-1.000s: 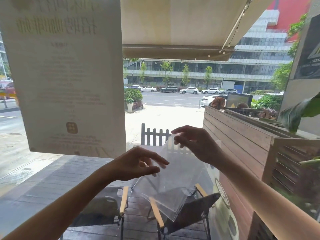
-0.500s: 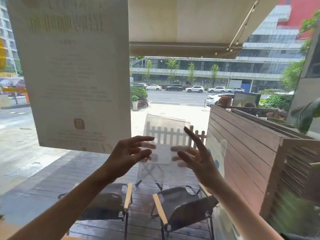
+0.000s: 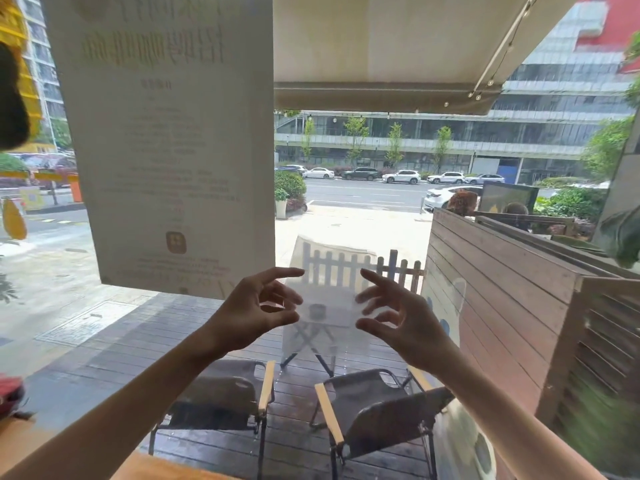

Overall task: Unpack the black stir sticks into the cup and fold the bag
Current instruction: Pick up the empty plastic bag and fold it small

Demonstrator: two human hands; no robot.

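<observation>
An empty clear plastic bag [image 3: 329, 299] is held upright in the air in front of a window. My left hand [image 3: 256, 306] pinches its left edge between thumb and fingers, with the index finger stretched out above. My right hand [image 3: 398, 317] pinches the right edge, thumb in front and fingers showing blurred through the plastic. The bag's top half looks doubled over, giving a cloudier band. No cup and no black stir sticks are in view.
A wooden tabletop edge [image 3: 166, 471] shows at the bottom, with a red object [image 3: 10, 393] at the far left. A large paper poster [image 3: 166, 150] hangs on the glass. Outside stand two folding chairs [image 3: 374, 410] and a wooden planter wall [image 3: 502, 306].
The bag went from hanging tilted below my hands to standing upright between them. Both hands shifted to its side edges and moved slightly apart.
</observation>
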